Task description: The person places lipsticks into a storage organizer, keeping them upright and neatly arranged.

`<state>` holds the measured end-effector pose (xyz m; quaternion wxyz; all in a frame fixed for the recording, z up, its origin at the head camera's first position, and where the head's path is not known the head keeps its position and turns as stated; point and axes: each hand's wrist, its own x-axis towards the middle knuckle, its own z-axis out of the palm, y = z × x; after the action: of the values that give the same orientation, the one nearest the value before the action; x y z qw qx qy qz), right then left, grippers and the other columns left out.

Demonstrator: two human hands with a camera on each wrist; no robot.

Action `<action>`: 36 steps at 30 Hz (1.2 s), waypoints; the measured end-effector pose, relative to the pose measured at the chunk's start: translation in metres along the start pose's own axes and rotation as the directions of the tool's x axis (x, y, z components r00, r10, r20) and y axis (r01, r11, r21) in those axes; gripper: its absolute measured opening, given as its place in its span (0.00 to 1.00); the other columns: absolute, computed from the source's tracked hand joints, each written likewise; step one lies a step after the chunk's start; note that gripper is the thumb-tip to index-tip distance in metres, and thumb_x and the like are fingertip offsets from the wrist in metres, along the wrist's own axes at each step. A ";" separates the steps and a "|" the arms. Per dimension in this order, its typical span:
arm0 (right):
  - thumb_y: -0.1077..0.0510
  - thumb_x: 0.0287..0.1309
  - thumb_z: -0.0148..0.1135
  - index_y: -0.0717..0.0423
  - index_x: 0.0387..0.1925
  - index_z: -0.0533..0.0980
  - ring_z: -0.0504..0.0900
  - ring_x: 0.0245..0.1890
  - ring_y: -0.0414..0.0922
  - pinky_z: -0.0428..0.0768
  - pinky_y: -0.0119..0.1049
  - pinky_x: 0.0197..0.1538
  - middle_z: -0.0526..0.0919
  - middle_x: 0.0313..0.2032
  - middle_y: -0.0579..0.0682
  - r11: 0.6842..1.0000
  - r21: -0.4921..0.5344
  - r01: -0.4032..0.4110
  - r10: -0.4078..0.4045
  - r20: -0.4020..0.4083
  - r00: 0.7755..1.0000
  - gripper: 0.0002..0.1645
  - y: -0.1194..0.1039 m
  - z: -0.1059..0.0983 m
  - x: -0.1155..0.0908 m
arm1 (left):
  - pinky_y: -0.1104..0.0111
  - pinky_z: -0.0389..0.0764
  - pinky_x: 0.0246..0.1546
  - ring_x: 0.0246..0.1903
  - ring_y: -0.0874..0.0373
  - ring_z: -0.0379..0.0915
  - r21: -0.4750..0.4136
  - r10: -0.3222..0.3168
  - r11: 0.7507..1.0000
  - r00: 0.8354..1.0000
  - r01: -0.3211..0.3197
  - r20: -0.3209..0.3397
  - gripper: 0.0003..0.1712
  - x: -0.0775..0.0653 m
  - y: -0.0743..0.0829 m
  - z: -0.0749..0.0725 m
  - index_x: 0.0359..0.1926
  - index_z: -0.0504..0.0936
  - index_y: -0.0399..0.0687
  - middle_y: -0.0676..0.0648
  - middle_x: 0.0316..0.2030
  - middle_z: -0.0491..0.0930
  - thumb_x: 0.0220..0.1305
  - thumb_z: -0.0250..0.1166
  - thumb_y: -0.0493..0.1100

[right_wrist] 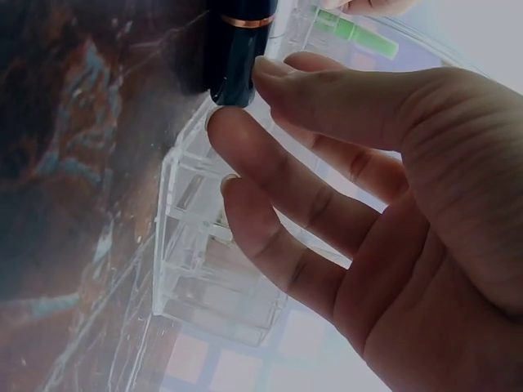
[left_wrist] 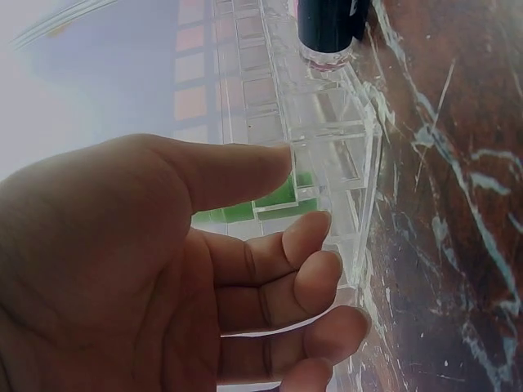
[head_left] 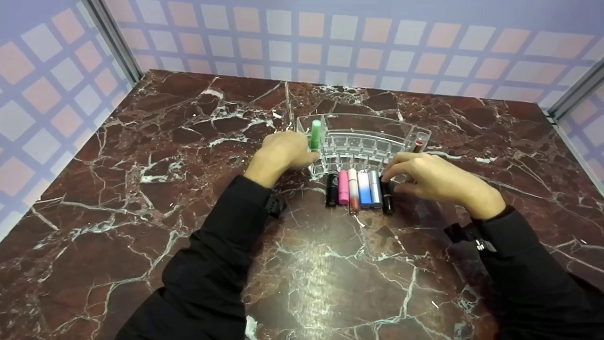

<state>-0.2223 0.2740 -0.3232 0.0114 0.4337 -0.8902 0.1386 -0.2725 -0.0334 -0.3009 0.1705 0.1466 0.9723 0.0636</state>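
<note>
A clear divided organizer (head_left: 365, 122) stands in front of both hands. My left hand (head_left: 285, 150) rests at its left end, fingers loosely bent and the thumb over the front corner. Beside that hand a green tube (head_left: 315, 134) stands upright in an end compartment. My right hand (head_left: 427, 177) touches the near-side black lipstick tube (head_left: 388, 204) with the thumb. In the right wrist view, the thumb lies along this tube (right_wrist: 235, 77), which has a copper band, and another fingertip is close to its end. A red-topped tube (head_left: 418, 144) stands in the organizer's right compartment, partly behind the right hand.
Along the organizer's front lie a black tube (head_left: 331, 190), a pink tube (head_left: 343, 187), a cream-and-brown tube (head_left: 353, 184), a white-and-blue tube (head_left: 364, 189) and a silver tube (head_left: 374, 189). The dark marbled table (head_left: 188, 255) meets checkered walls (head_left: 278, 49) behind.
</note>
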 end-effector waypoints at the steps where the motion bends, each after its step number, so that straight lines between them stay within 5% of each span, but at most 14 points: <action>1: 0.70 0.54 0.75 0.58 0.46 0.86 0.86 0.40 0.50 0.86 0.47 0.46 0.84 0.50 0.53 1.000 0.003 0.004 -0.004 0.005 1.000 0.17 0.000 0.001 0.001 | 0.65 0.73 0.32 0.31 0.55 0.70 0.000 -0.002 1.000 1.000 0.002 0.000 0.24 0.000 0.000 0.000 0.29 0.71 0.51 0.47 0.34 0.75 0.78 0.53 0.61; 25: 0.73 0.53 0.73 0.56 0.45 0.87 0.86 0.48 0.53 0.83 0.54 0.54 0.85 0.51 0.51 0.999 -0.020 -0.034 0.035 0.042 0.999 0.19 0.000 0.002 0.001 | 0.62 0.76 0.36 0.34 0.53 0.72 -0.016 -0.004 1.000 1.000 0.004 0.010 0.23 0.000 0.000 0.002 0.34 0.75 0.49 0.45 0.37 0.77 0.78 0.52 0.61; 36: 0.75 0.51 0.72 0.57 0.43 0.87 0.86 0.46 0.52 0.84 0.52 0.51 0.85 0.49 0.51 1.000 -0.015 0.016 -0.015 0.035 0.999 0.18 0.002 0.004 0.001 | 0.61 0.77 0.41 0.36 0.52 0.72 -0.043 -0.007 0.999 0.999 0.009 0.051 0.22 0.000 0.002 0.003 0.42 0.79 0.45 0.43 0.43 0.79 0.80 0.49 0.57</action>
<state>-0.2242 0.2733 -0.3276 0.0004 0.4430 -0.8879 0.1239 -0.2707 -0.0319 -0.3031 0.1985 0.1405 0.9667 0.0801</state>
